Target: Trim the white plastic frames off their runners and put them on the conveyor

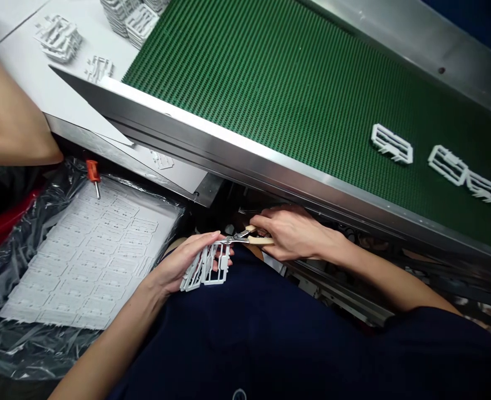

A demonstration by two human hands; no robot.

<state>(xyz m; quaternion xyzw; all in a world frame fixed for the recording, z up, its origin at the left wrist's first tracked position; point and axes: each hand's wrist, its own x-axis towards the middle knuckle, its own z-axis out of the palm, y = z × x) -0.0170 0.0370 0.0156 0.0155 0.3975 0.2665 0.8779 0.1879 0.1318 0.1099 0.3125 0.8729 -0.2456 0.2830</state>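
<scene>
My left hand (178, 264) grips a white moulded plastic frame (207, 268) over my lap, fingers curled round its left side. My right hand (289, 232) is closed on the cream handles of small cutting pliers (245, 239), whose metal jaws touch the top edge of the frame. Both hands sit just below the steel rim of the conveyor (237, 155).
Three white frames (392, 143) (447, 164) (484, 187) lie on the green belt at right. A tray of flat white parts (90, 255) rests on clear plastic at left, beside an orange-handled screwdriver (93, 175). Stacks of frames (59, 38) stand on the table. Another person's arm (7, 122) is at far left.
</scene>
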